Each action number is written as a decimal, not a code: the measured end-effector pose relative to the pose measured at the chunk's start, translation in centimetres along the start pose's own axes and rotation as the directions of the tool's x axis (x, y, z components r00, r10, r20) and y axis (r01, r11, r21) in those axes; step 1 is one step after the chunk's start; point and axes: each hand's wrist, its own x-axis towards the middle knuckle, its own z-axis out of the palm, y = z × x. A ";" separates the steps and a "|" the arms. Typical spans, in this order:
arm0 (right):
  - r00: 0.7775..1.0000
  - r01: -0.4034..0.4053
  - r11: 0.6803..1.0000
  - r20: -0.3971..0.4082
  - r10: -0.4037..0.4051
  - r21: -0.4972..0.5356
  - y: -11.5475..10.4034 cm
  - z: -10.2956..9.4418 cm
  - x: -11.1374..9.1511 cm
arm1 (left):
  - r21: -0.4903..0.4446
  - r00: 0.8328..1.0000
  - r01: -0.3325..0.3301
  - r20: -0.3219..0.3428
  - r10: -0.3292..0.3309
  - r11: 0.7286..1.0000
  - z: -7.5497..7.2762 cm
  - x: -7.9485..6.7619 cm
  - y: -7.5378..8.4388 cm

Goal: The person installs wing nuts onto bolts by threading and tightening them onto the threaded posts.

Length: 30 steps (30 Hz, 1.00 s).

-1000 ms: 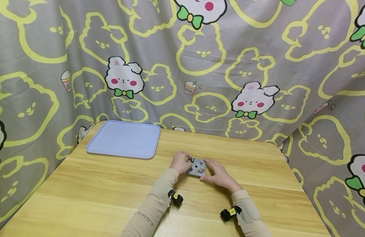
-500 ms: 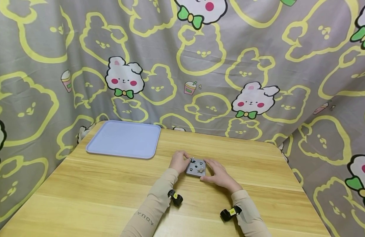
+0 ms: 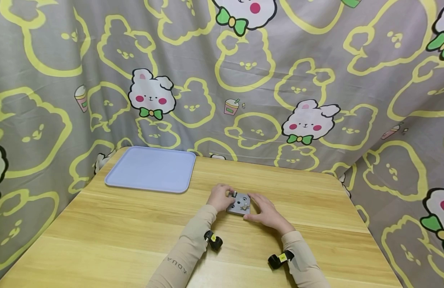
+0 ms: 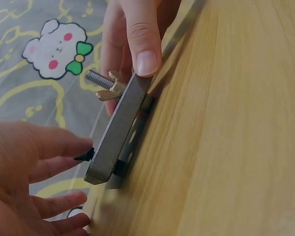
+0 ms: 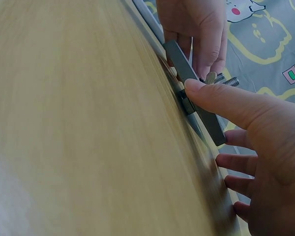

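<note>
A small grey metal plate (image 3: 239, 208) with several holes lies on the table between both hands. The left wrist view shows it edge-on, raised on dark bolt heads underneath. Through its near right part stands a threaded bolt (image 4: 97, 78) carrying a brass-coloured wing nut (image 4: 109, 92). At the far left corner my left hand (image 3: 218, 198) pinches a black wing nut (image 4: 87, 155), mostly covered by the fingers. My right hand (image 3: 267, 212) grips the plate's right side, thumb on the near edge and fingers along the far one.
A pale blue tray (image 3: 150, 169) sits at the back left of the wooden table (image 3: 117, 236). Behind the table's far edge hangs a patterned grey curtain (image 3: 197, 56). Each forearm wears a black wrist camera (image 3: 214, 241).
My left fingers slid back behind the far left corner half a second ago, then came forward around the black wing nut again. The right hand and the plate stay in place.
</note>
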 end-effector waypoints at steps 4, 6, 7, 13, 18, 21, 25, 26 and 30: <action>1.000 0.002 1.000 0.000 -0.002 0.001 0.0 0.0 -0.1 | -0.015 0.999 0.003 -0.033 -0.003 1.000 -0.1 0.0 0.1; 1.000 0.002 1.000 0.000 -0.002 0.004 0.0 -0.1 -0.1 | -0.024 0.998 0.010 -0.060 -0.012 1.000 -0.1 0.0 0.2; 1.000 0.001 1.000 0.000 -0.001 0.006 0.0 -0.1 -0.1 | -0.026 0.997 0.015 -0.075 -0.017 1.000 -0.1 0.0 0.2; 1.000 0.004 1.000 -0.004 -0.004 -0.004 0.1 0.0 0.0 | 0.023 0.983 0.049 -0.176 -0.044 0.999 0.0 0.1 0.1; 1.000 0.000 1.000 -0.001 0.000 -0.002 0.1 0.1 0.0 | 0.054 0.975 0.044 -0.220 -0.032 0.998 0.1 0.1 0.0; 1.000 -0.002 1.000 -0.001 0.002 -0.002 0.1 0.1 0.0 | 0.050 0.979 0.032 -0.201 -0.022 0.998 0.1 0.0 0.1; 1.000 -0.007 1.000 0.000 0.007 0.001 0.1 0.0 0.0 | 0.047 0.988 0.019 -0.152 -0.011 0.999 0.0 -0.1 0.3; 1.000 -0.007 1.000 0.000 0.007 0.002 0.1 0.0 0.0 | 0.050 0.991 0.014 -0.135 -0.007 0.999 -0.1 -0.1 0.3; 1.000 -0.001 1.000 -0.001 0.001 -0.001 0.1 0.0 0.0 | 0.063 0.998 -0.002 -0.065 0.006 0.998 -0.1 -0.2 0.3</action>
